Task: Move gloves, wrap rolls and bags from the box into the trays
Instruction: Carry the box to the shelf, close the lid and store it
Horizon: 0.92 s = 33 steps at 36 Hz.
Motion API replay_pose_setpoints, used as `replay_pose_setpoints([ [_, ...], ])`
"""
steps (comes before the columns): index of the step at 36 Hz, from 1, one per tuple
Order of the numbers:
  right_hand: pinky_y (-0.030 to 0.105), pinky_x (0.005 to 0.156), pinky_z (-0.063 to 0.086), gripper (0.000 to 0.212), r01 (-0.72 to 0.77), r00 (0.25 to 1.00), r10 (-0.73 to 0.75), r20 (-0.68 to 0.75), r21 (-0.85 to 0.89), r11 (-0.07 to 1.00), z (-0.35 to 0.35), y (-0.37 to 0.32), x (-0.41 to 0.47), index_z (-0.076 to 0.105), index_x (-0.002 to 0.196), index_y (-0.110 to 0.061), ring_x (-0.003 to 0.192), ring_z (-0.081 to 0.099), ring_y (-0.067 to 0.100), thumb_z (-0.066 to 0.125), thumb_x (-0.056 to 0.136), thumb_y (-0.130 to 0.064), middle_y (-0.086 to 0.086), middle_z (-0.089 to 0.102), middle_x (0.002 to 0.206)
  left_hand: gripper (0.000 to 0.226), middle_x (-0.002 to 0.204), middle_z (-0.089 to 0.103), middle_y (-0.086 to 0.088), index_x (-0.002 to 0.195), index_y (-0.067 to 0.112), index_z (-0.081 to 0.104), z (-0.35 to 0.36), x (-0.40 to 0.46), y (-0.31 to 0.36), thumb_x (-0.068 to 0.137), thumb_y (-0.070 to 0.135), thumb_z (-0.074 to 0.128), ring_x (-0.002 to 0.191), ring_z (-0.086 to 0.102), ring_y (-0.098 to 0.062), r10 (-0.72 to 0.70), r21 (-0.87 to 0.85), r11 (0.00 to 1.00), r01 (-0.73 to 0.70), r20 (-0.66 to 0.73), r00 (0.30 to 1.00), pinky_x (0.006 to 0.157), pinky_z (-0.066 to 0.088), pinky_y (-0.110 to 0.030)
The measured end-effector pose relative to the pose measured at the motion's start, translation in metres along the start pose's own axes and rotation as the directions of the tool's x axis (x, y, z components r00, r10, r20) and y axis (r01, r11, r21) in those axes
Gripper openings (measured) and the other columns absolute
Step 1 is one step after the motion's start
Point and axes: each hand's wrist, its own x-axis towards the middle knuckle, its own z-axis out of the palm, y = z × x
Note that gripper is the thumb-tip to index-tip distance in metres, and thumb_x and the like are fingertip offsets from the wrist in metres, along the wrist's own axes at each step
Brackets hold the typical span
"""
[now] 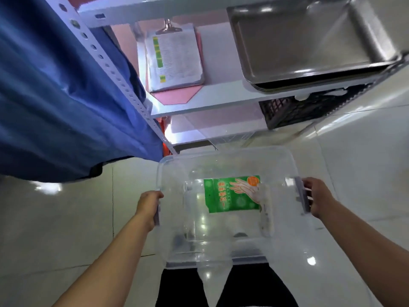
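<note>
Both hands — left hand, right hand — grip our clear box by its side handles, glove packet lying loose inside. Tilt it and that packet slides — steel tray waits on the shelf above.

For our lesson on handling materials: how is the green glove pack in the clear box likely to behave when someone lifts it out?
The glove pack looks like a flat, thin printed bag, so it is probably light and floppy, likely to sag if lifted by one corner. Its glossy surface may be a little slippery. Lying flat on the floor of the box, it seems unlikely to roll or tip.
</note>
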Motion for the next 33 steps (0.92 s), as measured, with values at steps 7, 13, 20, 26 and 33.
replay_pose_setpoints([
  [7,0.03,0.058,0.043,0.023,-0.082,0.971,0.103,-0.215,0.105,0.991,0.03,0.061,0.029,0.066,0.094,-0.014,0.064,0.056,0.024,0.06,0.077,-0.027,0.008,0.061,0.088,0.023,0.08,0.055,-0.015,0.1,0.012,0.067,0.011,0.104,-0.001,0.085,0.025,0.055,0.067,0.05,-0.025,0.002,0.168,0.986,-0.013,0.066,0.998,0.055,0.041,-0.027],
  [13,0.025,0.055,0.045,0.021,-0.1,0.956,0.135,-0.261,0.141,0.985,0.065,0.103,0.061,0.063,0.092,-0.016,0.059,0.057,0.022,0.06,0.076,-0.028,0.004,0.061,0.081,0.047,0.08,0.052,-0.012,0.104,0.008,0.066,0.027,0.176,-0.003,0.063,0.03,0.058,0.069,0.047,-0.025,-0.014,0.247,0.969,-0.013,0.106,0.994,0.063,0.042,-0.037],
  [20,0.028,0.059,0.045,0.017,-0.053,0.962,0.09,-0.258,0.147,0.988,0.096,0.156,0.158,0.064,0.094,-0.015,0.067,0.06,0.023,0.061,0.084,-0.028,0.006,0.063,0.099,0.025,0.078,0.044,-0.007,0.102,0.015,0.059,0.066,0.262,-0.022,0.079,0.023,0.054,0.062,0.043,-0.023,-0.049,0.3,0.954,-0.001,0.161,0.986,0.057,0.042,-0.03],
  [26,0.043,0.078,0.051,0.014,-0.011,0.973,0.049,-0.226,0.165,0.986,0.129,0.193,0.256,0.066,0.087,-0.017,0.07,0.06,0.023,0.062,0.084,-0.03,0.003,0.065,0.093,0.047,0.085,0.051,-0.008,0.107,0.015,0.062,0.107,0.349,-0.048,0.063,0.031,0.056,0.074,0.05,-0.027,0.044,0.363,0.926,-0.102,0.164,0.985,0.068,0.042,-0.037],
  [33,0.034,0.064,0.044,0.011,0.094,0.986,-0.067,-0.155,0.176,0.98,0.17,0.206,0.344,0.06,0.08,-0.018,0.068,0.056,0.025,0.063,0.085,-0.027,0.003,0.056,0.079,0.033,0.095,0.056,-0.013,0.109,0.017,0.059,0.13,0.43,-0.058,0.078,0.029,0.059,0.079,0.053,-0.03,0.098,0.403,0.9,-0.166,0.184,0.978,0.071,0.045,-0.041],
])
